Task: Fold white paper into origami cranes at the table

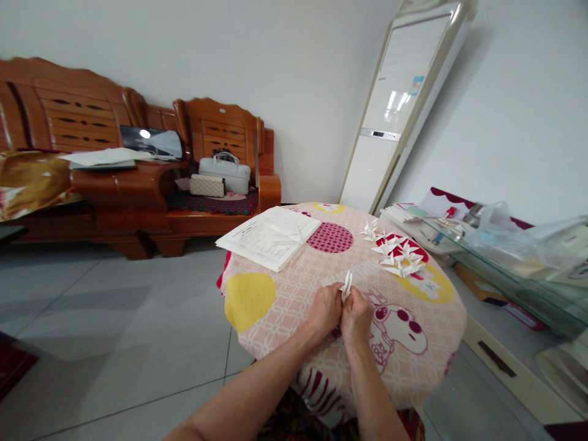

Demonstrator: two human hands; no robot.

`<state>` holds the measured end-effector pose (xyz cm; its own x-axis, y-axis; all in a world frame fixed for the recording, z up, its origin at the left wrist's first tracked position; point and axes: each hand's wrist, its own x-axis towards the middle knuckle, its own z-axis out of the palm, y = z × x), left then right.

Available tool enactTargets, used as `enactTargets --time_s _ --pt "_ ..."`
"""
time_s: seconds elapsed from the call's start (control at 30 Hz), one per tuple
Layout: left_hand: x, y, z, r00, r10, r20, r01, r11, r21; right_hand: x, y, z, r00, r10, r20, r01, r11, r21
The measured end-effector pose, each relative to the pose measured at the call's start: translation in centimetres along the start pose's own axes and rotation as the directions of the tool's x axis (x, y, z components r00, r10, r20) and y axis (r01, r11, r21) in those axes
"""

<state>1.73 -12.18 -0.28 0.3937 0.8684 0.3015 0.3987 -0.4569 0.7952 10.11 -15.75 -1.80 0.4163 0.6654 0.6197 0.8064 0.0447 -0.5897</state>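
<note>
Close together over the near middle of a round table, my left hand (325,309) and my right hand (357,317) both pinch one small piece of folded white paper (348,283). Its narrow pointed tips stick up above my fingers; the lower part is hidden by them. Several folded paper cranes (399,254) lie in a group at the right of the table. On the left side rests a stack of printed paper sheets (271,236), with a loose or folded piece on top.
A patterned pink tablecloth (294,306) covers the table. To the right stands a glass-topped cabinet (519,288) with a plastic bag (498,229) and papers. A wooden chair (271,190) with bags is behind left. A tall air conditioner (372,159) stands at the back.
</note>
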Motion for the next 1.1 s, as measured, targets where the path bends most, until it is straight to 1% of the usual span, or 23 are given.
enactTargets --time_s 0.2,0.47,0.73,0.83,1.0,1.1 --pt "-0.37 0.58 -0.38 1.0 -0.004 -0.006 0.004 1.0 -0.014 0.02 -0.03 -0.05 1.0 -0.002 -0.012 0.002 1.0 0.014" --pt "-0.46 0.51 -0.43 0.999 0.04 -0.006 -0.04 0.997 -0.064 0.01 -0.26 -0.26 1.0 -0.015 -0.014 0.015 1.0 0.02" --pt "-0.18 0.06 -0.08 0.999 0.041 0.014 -0.041 0.999 -0.006 0.0 -0.06 -0.21 1.0 -0.01 0.005 0.01 1.0 0.019" --pt "-0.13 -0.02 -0.01 0.999 0.044 0.018 -0.043 0.999 -0.013 0.01 0.02 -0.15 1.0 -0.001 -0.006 0.001 1.0 0.011" --pt "-0.25 -0.09 0.07 1.0 0.016 -0.027 -0.016 1.0 -0.025 -0.02 0.07 -0.12 0.999 -0.029 -0.015 0.029 0.999 0.013" --pt "-0.23 -0.17 0.14 0.999 0.02 -0.036 -0.021 0.999 -0.05 -0.09 0.08 -0.06 0.999 -0.043 -0.026 0.042 0.999 -0.008"
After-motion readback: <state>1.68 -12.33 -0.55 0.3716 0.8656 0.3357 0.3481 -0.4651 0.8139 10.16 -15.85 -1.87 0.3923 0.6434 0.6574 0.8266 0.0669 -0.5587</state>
